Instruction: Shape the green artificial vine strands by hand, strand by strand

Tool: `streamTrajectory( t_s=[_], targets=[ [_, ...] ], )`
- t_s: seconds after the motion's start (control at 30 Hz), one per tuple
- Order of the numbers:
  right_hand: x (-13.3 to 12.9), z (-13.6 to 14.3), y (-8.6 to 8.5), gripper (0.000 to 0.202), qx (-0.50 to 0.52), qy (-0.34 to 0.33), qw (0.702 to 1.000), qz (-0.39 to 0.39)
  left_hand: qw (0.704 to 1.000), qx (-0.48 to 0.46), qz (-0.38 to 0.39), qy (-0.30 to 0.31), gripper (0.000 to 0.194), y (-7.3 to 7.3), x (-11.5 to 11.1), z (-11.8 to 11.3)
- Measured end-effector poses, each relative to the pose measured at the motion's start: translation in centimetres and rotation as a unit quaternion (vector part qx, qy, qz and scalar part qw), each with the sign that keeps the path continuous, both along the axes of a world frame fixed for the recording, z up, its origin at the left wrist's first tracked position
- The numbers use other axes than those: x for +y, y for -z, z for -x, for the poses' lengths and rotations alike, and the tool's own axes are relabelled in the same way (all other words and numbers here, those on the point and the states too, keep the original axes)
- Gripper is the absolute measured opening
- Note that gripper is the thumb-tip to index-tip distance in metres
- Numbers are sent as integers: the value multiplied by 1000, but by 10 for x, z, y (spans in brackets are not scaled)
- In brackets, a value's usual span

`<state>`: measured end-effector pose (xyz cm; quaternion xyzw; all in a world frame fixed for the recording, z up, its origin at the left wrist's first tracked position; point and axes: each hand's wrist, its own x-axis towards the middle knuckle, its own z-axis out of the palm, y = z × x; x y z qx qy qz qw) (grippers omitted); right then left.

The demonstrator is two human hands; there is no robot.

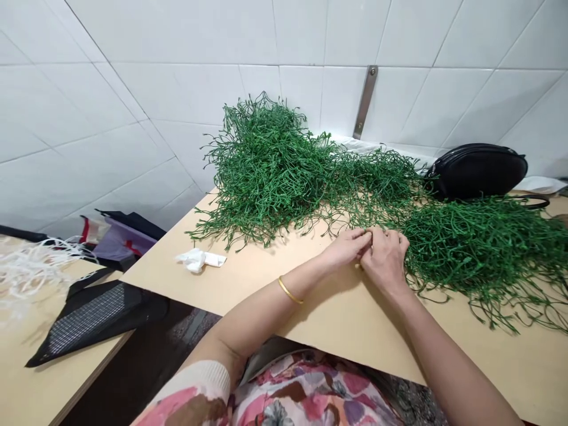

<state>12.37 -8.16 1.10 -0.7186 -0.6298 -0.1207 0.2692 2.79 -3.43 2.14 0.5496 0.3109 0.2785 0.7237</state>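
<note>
My left hand (348, 245) and my right hand (385, 263) meet over the table, fingertips pinched together. Whatever lies between the fingers is hidden or too small to make out. Right beside my right hand spreads a heap of thin green cords (479, 242) with small knot-like ends. Beyond both hands, a looser strip of the same green cords (377, 177) runs along the back. It joins a taller green pile (266, 165) to the left. A gold bangle (290, 291) circles my left forearm.
A crumpled white tissue (195, 260) lies at the table's left. At the back right, a black zipped bag (481, 171) stands against the tiled wall (199, 89). On another table to the left are white strings (35, 272) and a black mesh-panelled item (93, 319). A gap separates the tables.
</note>
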Motion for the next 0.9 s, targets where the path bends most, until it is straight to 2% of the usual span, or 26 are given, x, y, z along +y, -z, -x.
streamTrajectory(
  t_s=[0.07,0.1,0.17,0.2,0.27,0.3,0.4,0.5,0.6,0.67,0.77,0.83,0.9],
  targets=[
    [1,-6,0,24,47,-1,998,39,982,118,-147,-9,29,-1,3,9],
    [2,-8,-1,25,72,-3,996,57,954,177,-239,-41,33,-1,7,14],
    [3,-12,-6,24,138,-10,987,83,857,277,-414,-132,42,-1,20,20],
    [2,-13,-9,22,182,-18,979,90,812,308,-473,-150,52,0,28,22],
    [0,-14,-19,19,278,-42,956,89,761,365,-519,-138,74,5,44,22],
    [-2,-14,-26,18,319,-56,942,84,746,395,-520,-130,76,9,52,20],
    [-17,-15,-54,16,383,-86,919,33,705,465,-515,-146,53,20,71,17],
    [-40,-17,-93,11,379,-76,918,-87,669,507,-522,-151,30,29,84,17],
    [-60,-19,-131,11,386,-40,894,-222,646,528,-533,-140,28,30,94,17],
    [-64,-20,-144,13,422,-37,872,-244,640,539,-531,-130,29,25,96,16],
    [-53,-20,-137,9,531,-89,821,-189,641,540,-534,-107,29,13,88,16],
    [-38,-21,-121,6,606,-111,778,-125,639,511,-567,-95,29,4,75,21],
    [-24,-21,-104,5,645,-99,754,-74,638,478,-597,-89,28,-5,57,28]
  ],
)
